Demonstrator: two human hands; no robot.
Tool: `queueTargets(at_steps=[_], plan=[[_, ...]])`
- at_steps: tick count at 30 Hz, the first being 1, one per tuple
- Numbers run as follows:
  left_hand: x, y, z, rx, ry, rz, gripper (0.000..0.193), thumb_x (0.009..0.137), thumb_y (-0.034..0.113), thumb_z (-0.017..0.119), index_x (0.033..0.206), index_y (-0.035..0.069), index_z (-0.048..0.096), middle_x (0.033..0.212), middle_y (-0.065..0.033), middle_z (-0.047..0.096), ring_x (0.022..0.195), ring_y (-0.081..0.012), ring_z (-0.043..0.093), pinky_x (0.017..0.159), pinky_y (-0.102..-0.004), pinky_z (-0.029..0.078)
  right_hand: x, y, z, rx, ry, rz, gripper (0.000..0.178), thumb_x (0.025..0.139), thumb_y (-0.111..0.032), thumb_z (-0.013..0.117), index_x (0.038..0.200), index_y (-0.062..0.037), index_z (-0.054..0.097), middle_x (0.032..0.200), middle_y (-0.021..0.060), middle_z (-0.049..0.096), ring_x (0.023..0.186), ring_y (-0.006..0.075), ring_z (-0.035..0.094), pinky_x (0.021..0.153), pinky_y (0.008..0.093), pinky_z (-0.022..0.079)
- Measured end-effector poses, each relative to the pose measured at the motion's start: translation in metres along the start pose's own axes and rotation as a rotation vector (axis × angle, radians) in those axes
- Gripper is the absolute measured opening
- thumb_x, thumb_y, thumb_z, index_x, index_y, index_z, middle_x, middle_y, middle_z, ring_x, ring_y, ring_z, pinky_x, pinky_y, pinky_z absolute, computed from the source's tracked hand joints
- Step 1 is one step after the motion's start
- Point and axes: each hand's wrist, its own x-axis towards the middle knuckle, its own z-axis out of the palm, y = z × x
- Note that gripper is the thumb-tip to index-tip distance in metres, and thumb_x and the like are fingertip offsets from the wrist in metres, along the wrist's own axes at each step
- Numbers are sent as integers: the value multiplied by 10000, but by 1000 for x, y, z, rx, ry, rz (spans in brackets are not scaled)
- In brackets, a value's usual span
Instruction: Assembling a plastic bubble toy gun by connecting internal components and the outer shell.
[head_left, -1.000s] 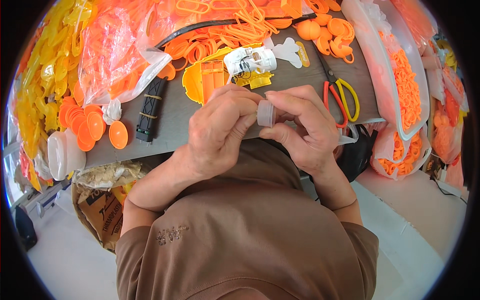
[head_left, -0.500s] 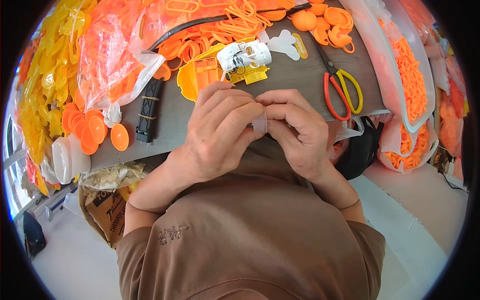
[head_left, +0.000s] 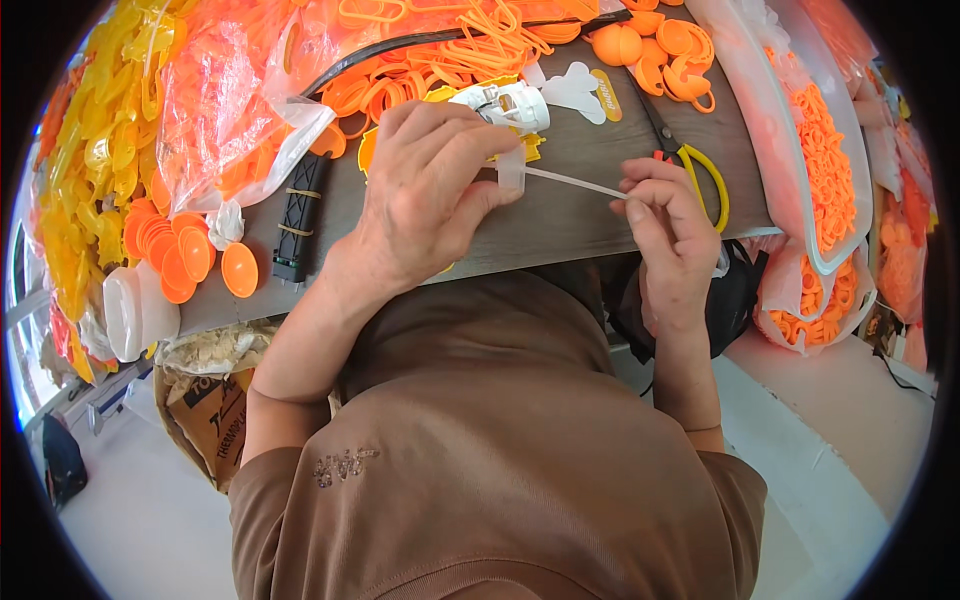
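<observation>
My left hand (head_left: pixel 425 190) is closed around a small clear roll of tape (head_left: pixel 511 171) just above the grey table (head_left: pixel 560 215). A thin strip of tape (head_left: pixel 570 182) runs from the roll to my right hand (head_left: pixel 668 225), which pinches its end between thumb and fingers. The two hands are a hand's width apart. A white tape dispenser (head_left: pixel 508 103) lies on a yellow plastic piece just beyond my left hand.
Scissors with yellow and red handles (head_left: pixel 690 160) lie by my right hand. A black ribbed bar (head_left: pixel 298 215) lies left. Orange discs (head_left: pixel 185 255), orange rings (head_left: pixel 430 70), bags of orange (head_left: pixel 815 150) and yellow parts (head_left: pixel 95 170) crowd the table. A white jar (head_left: pixel 135 310) sits at the left edge.
The hands were pressed together over the tape roll. Now my right hand has pulled away to the right, drawing out a strip of tape.
</observation>
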Motion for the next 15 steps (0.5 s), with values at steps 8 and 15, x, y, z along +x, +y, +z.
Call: queueTargets(at_steps=[8, 15], plan=[[2, -4, 6, -235, 28, -106, 345, 606, 79, 759, 933, 56, 652, 856, -57, 639, 827, -228, 572, 749, -329, 429, 42, 1, -5, 364, -96, 170, 138, 911, -86, 503, 944, -1, 606, 1007, 85, 605, 832, 102, 558, 715, 248, 477], [4, 3, -6, -207, -48, -136, 377, 627, 100, 765, 980, 56, 641, 873, -64, 644, 830, -229, 574, 762, -336, 424, 40, -8, 41, 234, -311, 201, 116, 896, -107, 580, 917, 3, 610, 744, 16, 602, 585, 37, 513, 504, 178, 409]])
